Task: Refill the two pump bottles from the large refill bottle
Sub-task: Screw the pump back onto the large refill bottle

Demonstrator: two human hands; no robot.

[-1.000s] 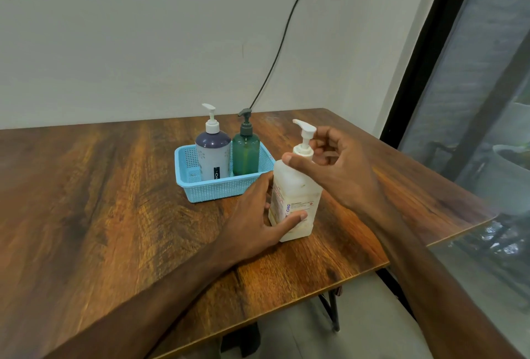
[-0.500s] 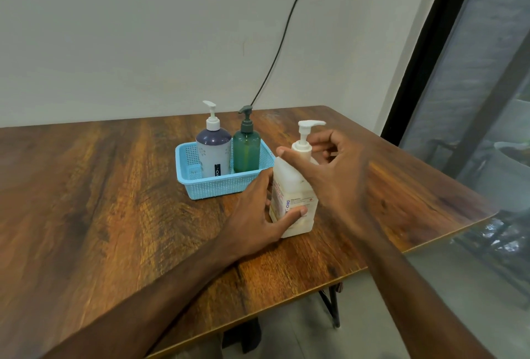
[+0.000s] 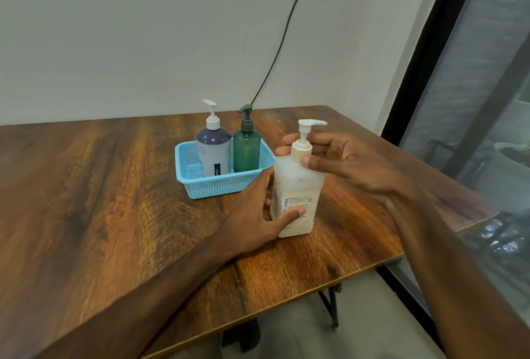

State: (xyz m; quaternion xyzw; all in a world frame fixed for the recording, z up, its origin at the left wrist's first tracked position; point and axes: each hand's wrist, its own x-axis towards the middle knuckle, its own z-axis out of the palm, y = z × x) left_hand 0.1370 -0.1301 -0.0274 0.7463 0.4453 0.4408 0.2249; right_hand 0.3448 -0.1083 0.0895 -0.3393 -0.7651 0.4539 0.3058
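Bare pale wall and a dark window frame border the brown wood-grain worktop [image 3: 114, 215], where a person works at opening a refill container. The right hand [image 3: 352, 163] closes its grip on the white pump collar [image 3: 301, 148] of the large, translucent off-white refill bottle [image 3: 298, 183], thumb in front and fingers curled behind the neck. The left hand [image 3: 258, 215] wraps its grip round the bottle's lower body, thumb laid across the printed label, pinning it upright on the worktop near the front right edge.

The white pump spout [image 3: 312, 122] now points right, having swung round from the left a second ago. That suggests the pump top is being unscrewed, though it still sits on the neck.

Just behind the left hand, a light-blue perforated plastic basket [image 3: 218, 188] holds the two bottles to be filled, upright and side by side. They are a purple-and-white pump bottle [image 3: 213, 152] on the left and a translucent green pump bottle [image 3: 246, 150] with a dark pump on the right. Both pumps are on, so pouring looks some steps off. A black cable [image 3: 281, 43] runs up the wall behind them.
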